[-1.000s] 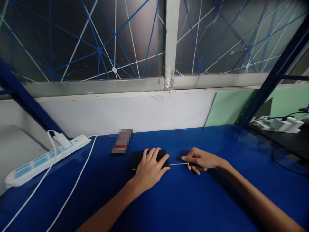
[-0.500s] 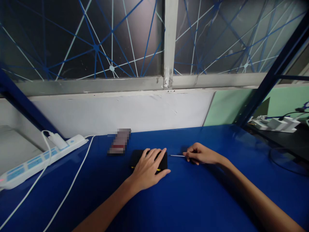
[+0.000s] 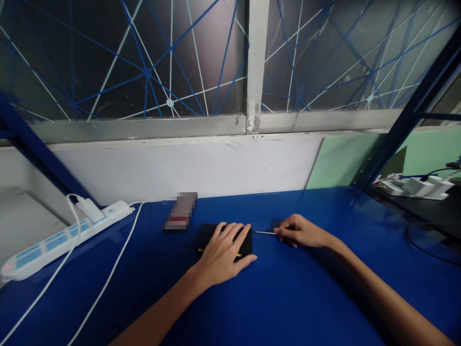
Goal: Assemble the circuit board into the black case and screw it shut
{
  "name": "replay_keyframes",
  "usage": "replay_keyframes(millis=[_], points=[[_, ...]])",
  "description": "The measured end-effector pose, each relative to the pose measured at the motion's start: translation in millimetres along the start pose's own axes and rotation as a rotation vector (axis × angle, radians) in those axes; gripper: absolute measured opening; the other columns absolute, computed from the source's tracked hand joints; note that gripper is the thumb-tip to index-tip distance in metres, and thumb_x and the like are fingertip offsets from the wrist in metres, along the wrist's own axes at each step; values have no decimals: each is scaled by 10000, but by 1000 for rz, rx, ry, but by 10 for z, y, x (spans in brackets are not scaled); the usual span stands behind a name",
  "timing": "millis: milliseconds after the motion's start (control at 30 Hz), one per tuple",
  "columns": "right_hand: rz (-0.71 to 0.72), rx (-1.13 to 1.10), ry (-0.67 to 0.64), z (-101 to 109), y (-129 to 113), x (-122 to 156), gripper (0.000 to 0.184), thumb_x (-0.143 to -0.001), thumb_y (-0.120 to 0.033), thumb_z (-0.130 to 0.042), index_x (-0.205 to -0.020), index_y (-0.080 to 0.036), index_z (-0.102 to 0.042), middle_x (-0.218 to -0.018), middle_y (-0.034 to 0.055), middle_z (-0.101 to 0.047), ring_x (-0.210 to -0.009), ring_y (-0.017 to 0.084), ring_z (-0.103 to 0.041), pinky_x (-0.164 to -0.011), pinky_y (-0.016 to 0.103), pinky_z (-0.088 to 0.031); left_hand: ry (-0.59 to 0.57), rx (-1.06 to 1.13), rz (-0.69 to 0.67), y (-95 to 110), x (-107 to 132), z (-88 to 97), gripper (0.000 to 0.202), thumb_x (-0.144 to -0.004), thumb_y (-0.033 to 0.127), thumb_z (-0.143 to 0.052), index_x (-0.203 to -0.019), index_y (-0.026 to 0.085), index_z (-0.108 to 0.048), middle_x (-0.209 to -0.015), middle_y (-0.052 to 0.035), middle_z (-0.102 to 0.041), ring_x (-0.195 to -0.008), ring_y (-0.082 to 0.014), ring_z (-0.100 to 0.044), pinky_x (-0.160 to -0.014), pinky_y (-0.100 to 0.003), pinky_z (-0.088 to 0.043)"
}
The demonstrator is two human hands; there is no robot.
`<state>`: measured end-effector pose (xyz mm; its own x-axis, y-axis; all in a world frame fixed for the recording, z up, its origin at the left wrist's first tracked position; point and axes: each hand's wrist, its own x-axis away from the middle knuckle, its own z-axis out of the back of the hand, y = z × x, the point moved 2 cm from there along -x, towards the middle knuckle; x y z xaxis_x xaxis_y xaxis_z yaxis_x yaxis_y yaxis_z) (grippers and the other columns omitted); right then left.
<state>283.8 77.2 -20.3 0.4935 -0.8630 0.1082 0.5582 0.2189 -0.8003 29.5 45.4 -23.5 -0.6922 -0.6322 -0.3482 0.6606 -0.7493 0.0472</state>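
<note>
On the blue table lies a flat black case (image 3: pixel 206 234) with a thin yellow strip along its near side. My left hand (image 3: pixel 225 250) rests over it, fingers stretched and spread across the top, thumb out past the near right corner. To the right, my right hand (image 3: pixel 292 230) is closed in a pinch on a thin silvery rod (image 3: pixel 264 233). The rod points left, its tip right by the case's right edge; I cannot tell whether they touch. Whatever part of the rod sits inside the fingers is hidden.
A blurred-out flat object (image 3: pixel 180 213) lies behind and left of the case. Along the left runs a white power strip (image 3: pixel 68 240) with a plugged-in charger (image 3: pixel 90 210) and a white cable (image 3: pixel 111 274). A blue frame post (image 3: pixel 399 125) rises at the right.
The whole view has shifted slightly. The gap between the case's right edge and the rod's tip looks a little smaller. Both hands keep nearly the same pose.
</note>
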Motion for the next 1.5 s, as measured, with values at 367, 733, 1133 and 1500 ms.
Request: replay_keyframes(millis=[367, 733, 1133, 1500], points=[[-12, 29, 15, -10, 11, -17, 468, -859, -532, -553, -611, -140, -621, -453, -13, -539, -410, 91, -452, -462, 215, -345, -43, -6, 8, 6, 0, -3, 621, -946, 549, -449, -1412, 141, -405, -1383, -163, -512, -1292, -314, -448, -1091, -554, -287], [-8, 55, 13, -13, 23, -20, 457, -870, -526, -544, -621, -150, -613, -462, -13, -539, -425, 97, -463, -468, 213, -354, -13, -10, -14, -9, 16, -20, 640, -934, 571, -455, -1426, 167, -389, -1390, -159, -505, -1294, -320, -449, -1079, -544, -316], [0, 83, 23, -11, -2, -8, 493, -899, -532, -485, -613, -148, -603, -470, -6, -539, -426, 93, -446, -467, 215, -354, -19, -9, -16, -1, 12, -11, 639, -937, 564, -457, -1436, 172, -374, -1388, -160, -508, -1296, -324, -446, -1083, -553, -305], [2, 58, 29, -13, 9, -11, 498, -892, -546, -497, -611, -149, -605, -463, -8, -535, -419, 94, -452, -459, 212, -346, -5, -17, -23, -13, 20, -23, 639, -935, 561, -461, -1438, 178, -370, -1394, -157, -502, -1300, -324, -443, -1081, -547, -315]])
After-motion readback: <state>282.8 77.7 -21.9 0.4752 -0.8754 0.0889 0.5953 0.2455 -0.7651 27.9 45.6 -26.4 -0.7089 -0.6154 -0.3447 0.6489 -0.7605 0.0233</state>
